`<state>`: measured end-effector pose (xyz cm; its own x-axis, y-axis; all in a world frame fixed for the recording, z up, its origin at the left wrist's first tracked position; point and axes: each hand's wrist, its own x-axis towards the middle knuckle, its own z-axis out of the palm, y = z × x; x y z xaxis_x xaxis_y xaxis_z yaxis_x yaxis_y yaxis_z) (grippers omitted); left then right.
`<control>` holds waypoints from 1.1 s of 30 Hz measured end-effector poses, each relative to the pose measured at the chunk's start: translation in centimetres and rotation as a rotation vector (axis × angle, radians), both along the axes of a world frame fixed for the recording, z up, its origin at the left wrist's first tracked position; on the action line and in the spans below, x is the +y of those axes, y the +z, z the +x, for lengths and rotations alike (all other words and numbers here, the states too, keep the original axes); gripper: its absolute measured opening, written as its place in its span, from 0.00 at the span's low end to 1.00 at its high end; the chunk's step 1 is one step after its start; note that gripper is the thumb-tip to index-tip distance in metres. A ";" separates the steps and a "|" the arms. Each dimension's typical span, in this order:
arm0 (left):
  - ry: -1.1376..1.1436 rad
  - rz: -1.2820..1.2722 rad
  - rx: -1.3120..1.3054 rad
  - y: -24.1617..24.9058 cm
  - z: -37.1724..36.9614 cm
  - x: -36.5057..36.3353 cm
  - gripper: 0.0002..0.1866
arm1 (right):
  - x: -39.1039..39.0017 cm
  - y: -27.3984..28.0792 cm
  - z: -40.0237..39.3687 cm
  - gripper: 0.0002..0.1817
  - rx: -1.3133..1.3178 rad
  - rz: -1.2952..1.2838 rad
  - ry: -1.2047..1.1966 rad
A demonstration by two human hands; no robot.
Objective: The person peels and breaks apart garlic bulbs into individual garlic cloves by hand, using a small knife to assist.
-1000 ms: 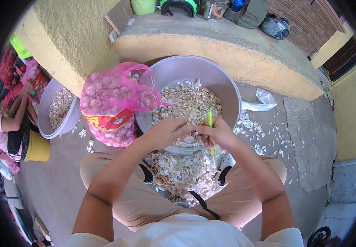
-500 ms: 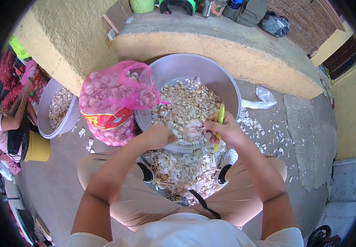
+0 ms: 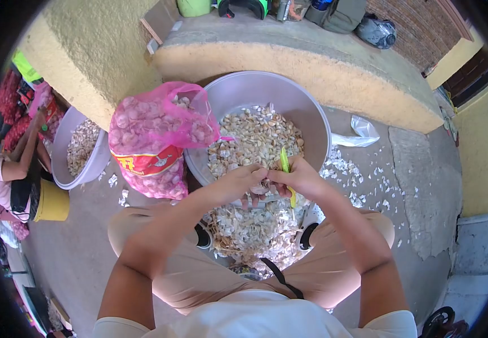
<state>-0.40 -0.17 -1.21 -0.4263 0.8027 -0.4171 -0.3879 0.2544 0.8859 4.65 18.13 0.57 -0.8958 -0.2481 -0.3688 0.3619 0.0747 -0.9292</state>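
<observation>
Over the near rim of a large grey basin (image 3: 318,121), my two hands meet at a garlic bulb (image 3: 259,188). My left hand (image 3: 239,183) is closed around its left side, with the fingers partly beneath it. My right hand (image 3: 303,179) grips a slim yellow-green knife-like tool (image 3: 285,160) that points upward, while its thumb and fingertips press against the bulb. Fingers cover much of the bulb. Loose garlic cloves (image 3: 255,135) fill the basin's bottom. Below my hands, a heap of papery garlic skins (image 3: 255,231) lies between my feet.
A pink mesh bag of garlic bulbs (image 3: 148,129) leans against the basin's left side. Another person (image 3: 12,169) sits at far left beside a second basin (image 3: 66,132) and a yellow bucket (image 3: 52,201). A concrete ledge (image 3: 289,62) runs behind. Skin scraps (image 3: 362,177) litter the floor at right.
My left hand has moved right and closed on the garlic bulb. My right hand has shifted slightly left and toward me, bringing the bulb nearer the basin's near rim.
</observation>
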 end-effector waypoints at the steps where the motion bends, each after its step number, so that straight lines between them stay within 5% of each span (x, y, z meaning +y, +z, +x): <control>1: 0.025 -0.031 0.048 0.0 0.3 0.2 0.21 | -0.1 -0.1 -0.1 0.15 -0.008 -0.022 0.001; 13: 0.309 0.030 0.018 -1.7 -0.6 0.5 0.18 | -1.1 0.9 -0.4 0.12 0.101 0.174 -0.040; 19: 0.265 0.193 -0.389 -1.9 -0.9 0.1 0.16 | -1.0 -0.1 -0.4 0.09 0.169 0.185 -0.098; 22: 0.295 0.271 -0.364 -1.7 -1.9 -0.5 0.17 | -0.3 0.4 -0.5 0.07 0.138 -0.050 -0.099; 28: 0.305 0.227 -0.220 -0.5 -2.5 -1.1 0.18 | 0.8 0.8 -0.3 0.10 0.265 0.069 0.189; 33: 0.289 0.166 -0.095 0.1 -1.9 -0.9 0.21 | -0.3 1.1 0.1 0.15 0.446 0.495 0.171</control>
